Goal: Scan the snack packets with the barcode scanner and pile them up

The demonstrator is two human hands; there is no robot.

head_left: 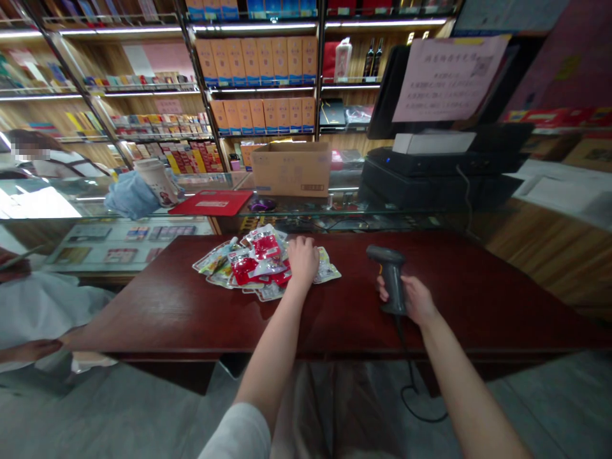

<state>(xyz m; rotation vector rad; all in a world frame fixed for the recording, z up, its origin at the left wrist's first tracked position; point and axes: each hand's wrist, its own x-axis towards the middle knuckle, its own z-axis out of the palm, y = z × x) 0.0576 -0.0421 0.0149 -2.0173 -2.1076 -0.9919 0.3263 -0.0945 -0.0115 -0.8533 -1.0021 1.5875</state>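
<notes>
A heap of several small snack packets [253, 261], red, white and clear, lies on the dark red wooden counter [335, 306]. My left hand [303, 258] rests on the right side of that heap, fingers curled down onto the packets. My right hand [415, 298] is wrapped round the handle of a grey barcode scanner [389, 274], which stands upright on the counter with its head turned left toward the packets. The scanner's black cable [415, 398] hangs off the near edge.
Behind the counter stand a glass display case [143, 236], a cardboard box [291, 167], a red folder [213, 203], a paper cup [155, 180] and a black till with a monitor [440, 159]. Stocked shelves fill the back wall. Another person sits at far left [29, 319].
</notes>
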